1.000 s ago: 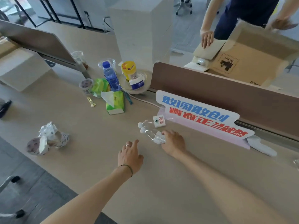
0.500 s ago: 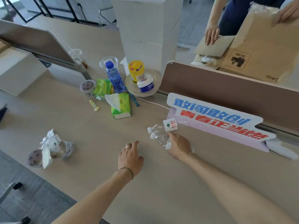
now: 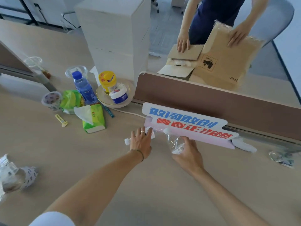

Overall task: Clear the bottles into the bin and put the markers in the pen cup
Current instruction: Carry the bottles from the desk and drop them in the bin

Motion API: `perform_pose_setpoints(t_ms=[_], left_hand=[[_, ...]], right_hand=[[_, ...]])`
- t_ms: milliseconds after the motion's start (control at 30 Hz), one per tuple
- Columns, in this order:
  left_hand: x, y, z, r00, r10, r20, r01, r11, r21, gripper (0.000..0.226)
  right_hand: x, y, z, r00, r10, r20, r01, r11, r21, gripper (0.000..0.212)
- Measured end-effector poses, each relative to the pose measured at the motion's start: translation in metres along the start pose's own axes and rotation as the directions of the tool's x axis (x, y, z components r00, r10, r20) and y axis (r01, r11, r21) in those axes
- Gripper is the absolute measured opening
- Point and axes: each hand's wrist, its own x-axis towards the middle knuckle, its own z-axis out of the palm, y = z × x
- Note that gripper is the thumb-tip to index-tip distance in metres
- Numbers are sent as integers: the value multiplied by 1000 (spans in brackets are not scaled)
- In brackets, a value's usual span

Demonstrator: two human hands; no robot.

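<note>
Two clear, empty plastic bottles with white caps are at the desk's middle, in front of a blue-and-red lettered sign [image 3: 187, 123]. My right hand [image 3: 187, 152] grips the lower part of one clear bottle [image 3: 172, 141], whose cap points away from me toward the sign. The other clear bottle [image 3: 127, 141] lies on its side on the desk. My left hand [image 3: 140, 141] rests on top of it with spread, fairly straight fingers, leaving only its cap and a bit of label showing. A blue-labelled water bottle [image 3: 83, 88] stands upright at the back left. No bin or pen cup is in view.
Around the blue bottle are a yellow jar [image 3: 107, 82], a white tub on a glass plate [image 3: 127, 101], a green tissue pack [image 3: 93, 118], a teal pen [image 3: 108, 110] and cups. Crumpled cups [image 3: 14, 175] lie far left. Behind the brown divider [image 3: 211, 101] a person handles a cardboard box [image 3: 219, 62].
My left hand has moved forward onto the second bottle. My right hand has shifted its bottle to the right, away from the other one. The view has moved closer.
</note>
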Motion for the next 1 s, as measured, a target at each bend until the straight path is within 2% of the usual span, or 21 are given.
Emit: perform_pose_setpoints(t_ms=[133,267,433,600,800,1000], left_hand=[[36,10,14,1000,1,6,-2,999,46,91],[59,14,31,1000,-28,4,28,998,58,85],[70,11,32,1000,-25,-9,25,999,29,81],[45,12,9,1000,6,-30,-10,989,-147,78],[4,39,-28,1000,21,-19,-27,920,-391,86],[-32,94,-39,998,62,4,-52,878,-476,83]], right_hand=[[-2,16,-9,998,59,-13,-58,998,21,66],[0,27,-12,995,98,-12,-98,995,18,64],[3,31,-11,997,80,-20,-80,997,24,69],[0,22,-10,994,99,-34,-96,991,91,69],[-17,11,-20,970,205,-132,-152,932,330,66],[-55,33,-52,916,304,-262,-192,905,380,63]])
